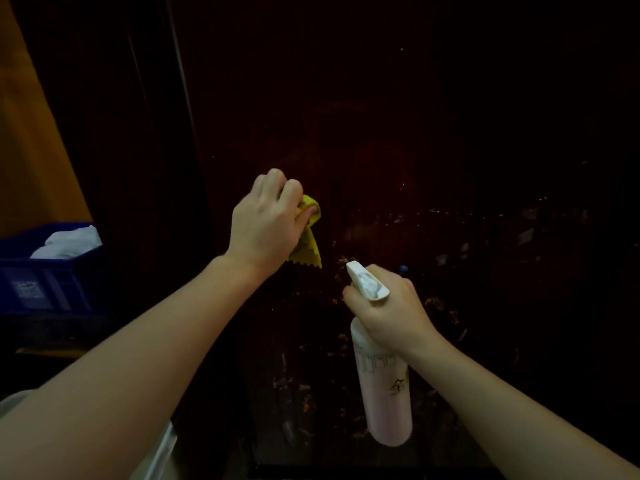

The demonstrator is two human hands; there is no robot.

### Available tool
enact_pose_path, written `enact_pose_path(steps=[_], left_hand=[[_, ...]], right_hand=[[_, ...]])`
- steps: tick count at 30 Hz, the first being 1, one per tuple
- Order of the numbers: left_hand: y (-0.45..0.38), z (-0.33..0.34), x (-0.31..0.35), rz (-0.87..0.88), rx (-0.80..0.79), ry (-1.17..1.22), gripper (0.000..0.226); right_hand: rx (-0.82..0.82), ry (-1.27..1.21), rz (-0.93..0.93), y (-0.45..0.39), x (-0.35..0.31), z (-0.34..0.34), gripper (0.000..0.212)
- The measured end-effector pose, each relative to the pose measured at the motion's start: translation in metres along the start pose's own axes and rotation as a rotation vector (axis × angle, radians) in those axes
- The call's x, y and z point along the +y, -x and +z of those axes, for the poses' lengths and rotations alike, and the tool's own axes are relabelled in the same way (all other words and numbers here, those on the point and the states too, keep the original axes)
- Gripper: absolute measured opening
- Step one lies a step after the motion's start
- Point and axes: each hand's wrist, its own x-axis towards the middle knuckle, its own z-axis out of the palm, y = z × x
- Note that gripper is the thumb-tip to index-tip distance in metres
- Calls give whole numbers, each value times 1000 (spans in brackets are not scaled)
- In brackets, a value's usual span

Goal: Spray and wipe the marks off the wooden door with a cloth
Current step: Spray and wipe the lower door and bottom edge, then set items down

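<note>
A dark brown wooden door (pixel 398 116) fills the view ahead, with pale specks and marks (pixel 450 251) scattered over its lower half. My left hand (pixel 266 220) grips a bunched yellow cloth (pixel 308 237) and holds it against the door, a zigzag edge hanging below my fingers. My right hand (pixel 388 310) grips the neck of a pink spray bottle (pixel 386 389) with a white trigger head (pixel 365 282), its nozzle pointing up and left at the door, just below and right of the cloth.
A blue plastic crate (pixel 45 282) holding white cloth (pixel 69 242) stands at the left, beside a yellow-orange wall (pixel 31 133). The door's dark frame (pixel 156 133) runs down between the crate and the door.
</note>
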Motion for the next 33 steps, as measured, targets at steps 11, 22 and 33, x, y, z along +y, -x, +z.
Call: enact_pose_path(steps=[11,22,33], left_hand=[[5,20,33,-180,142,36,21],[50,34,49,312,-182,82,21],[-32,12,41,-69,28,97,23]], right_hand=[[17,-98,107,7,14,-6,18],[124,20,50,5,22,-22,31],[249,-43,-13,-13,5,-40,34]])
